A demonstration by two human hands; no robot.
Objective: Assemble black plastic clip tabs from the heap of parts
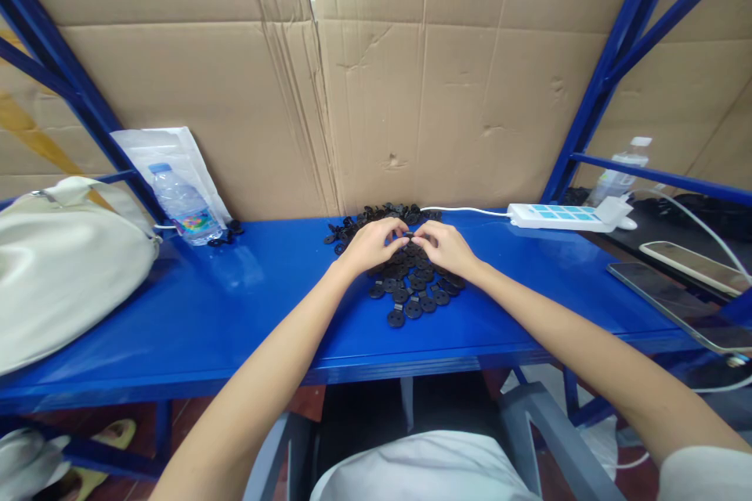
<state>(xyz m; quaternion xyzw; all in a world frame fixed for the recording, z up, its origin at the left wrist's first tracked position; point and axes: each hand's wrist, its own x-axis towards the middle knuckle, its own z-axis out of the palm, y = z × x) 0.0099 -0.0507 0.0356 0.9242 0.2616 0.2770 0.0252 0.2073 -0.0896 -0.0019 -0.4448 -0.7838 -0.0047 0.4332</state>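
A heap of small black round plastic parts [405, 282] lies on the blue metal shelf [247, 305], against the cardboard wall. Both hands rest on top of the heap, fingertips almost meeting. My left hand [376, 244] has its fingers curled and pinched on a black part. My right hand [445, 246] is curled the same way, fingertips pressed on a part right next to the left hand's. What exactly sits between the fingertips is too small to make out. More black parts [376, 215] spread behind the hands.
A cream bag [64, 266] fills the shelf's left end, with a water bottle [185, 207] and plastic pouch behind it. A white power strip [558, 215] lies at the right, another bottle [616, 172] beyond it. Two phones [681, 282] lie at far right. Blue rack posts stand on both sides.
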